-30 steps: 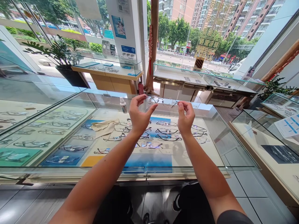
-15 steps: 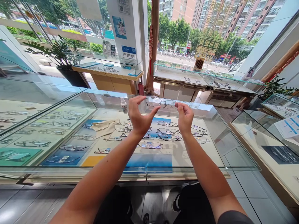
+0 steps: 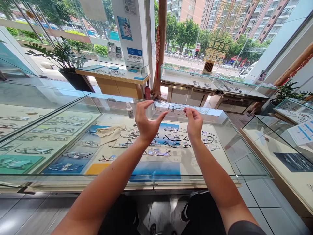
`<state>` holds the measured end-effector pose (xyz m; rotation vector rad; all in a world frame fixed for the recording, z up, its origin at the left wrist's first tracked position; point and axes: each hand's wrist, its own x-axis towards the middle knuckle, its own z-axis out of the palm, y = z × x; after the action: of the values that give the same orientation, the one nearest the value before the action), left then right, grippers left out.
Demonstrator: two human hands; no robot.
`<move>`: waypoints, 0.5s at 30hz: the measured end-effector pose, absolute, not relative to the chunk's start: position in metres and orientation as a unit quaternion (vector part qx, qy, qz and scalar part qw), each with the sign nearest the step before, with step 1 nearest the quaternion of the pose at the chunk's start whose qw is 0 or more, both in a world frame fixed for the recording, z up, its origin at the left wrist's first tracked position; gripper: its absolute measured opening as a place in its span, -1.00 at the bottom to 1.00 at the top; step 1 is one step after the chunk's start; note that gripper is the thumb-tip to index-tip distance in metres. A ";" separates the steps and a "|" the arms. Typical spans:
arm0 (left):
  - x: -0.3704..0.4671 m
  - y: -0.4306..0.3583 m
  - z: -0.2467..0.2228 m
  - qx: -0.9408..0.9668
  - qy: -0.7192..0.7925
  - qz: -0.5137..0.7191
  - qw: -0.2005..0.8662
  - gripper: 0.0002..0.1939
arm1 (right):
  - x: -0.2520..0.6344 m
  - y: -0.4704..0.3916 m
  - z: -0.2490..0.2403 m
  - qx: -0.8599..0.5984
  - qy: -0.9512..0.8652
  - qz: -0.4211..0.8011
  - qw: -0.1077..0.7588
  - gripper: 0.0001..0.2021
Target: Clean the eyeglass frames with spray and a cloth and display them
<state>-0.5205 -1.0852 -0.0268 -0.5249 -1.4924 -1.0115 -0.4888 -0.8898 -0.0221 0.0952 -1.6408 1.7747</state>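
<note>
A pair of thin-rimmed glasses (image 3: 170,107) is held up above the glass counter (image 3: 156,178), between my two hands. My right hand (image 3: 195,121) pinches its right end with thumb and fingers. At the other end is my left hand (image 3: 147,122), thumb and fingers spread in a C shape around the left lens; the fingertips reach the frame's upper left edge and the thumb its lower rim. A small white spray bottle (image 3: 129,111) stands left of my left hand. The beige cloth (image 3: 110,133) lies crumpled on the glass, lower left.
Inside the counter lie several rows of glasses (image 3: 176,137). More display cases stand at the left, at the right (image 3: 276,150) and by the window. A potted plant (image 3: 61,55) is at the back left, and a wooden post (image 3: 161,49) rises behind the counter.
The glasses and both hands have barely moved; my right hand has shifted very slightly to the right.
</note>
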 end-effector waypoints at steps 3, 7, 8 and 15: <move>-0.524 -1.085 -0.029 -0.217 -0.643 -0.479 0.556 -0.36 | -0.486 -0.891 -0.020 0.047 -0.630 0.672 0.386 -0.61; -0.530 -1.084 -0.033 -0.231 -0.633 -0.540 0.505 -0.32 | -0.483 -0.891 -0.019 0.064 -0.623 0.654 0.425 -0.65; -0.531 -1.084 -0.034 -0.235 -0.630 -0.546 0.500 -0.32 | -0.483 -0.891 -0.019 0.066 -0.623 0.649 0.432 -0.66; -0.532 -1.084 -0.035 -0.234 -0.634 -0.546 0.494 -0.33 | -0.483 -0.891 -0.018 0.077 -0.620 0.647 0.437 -0.68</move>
<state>-0.5315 -1.0837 -0.0348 -0.5675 -1.5381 -1.3245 -0.4829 -0.8908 -0.0183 0.1911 -1.5424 1.6103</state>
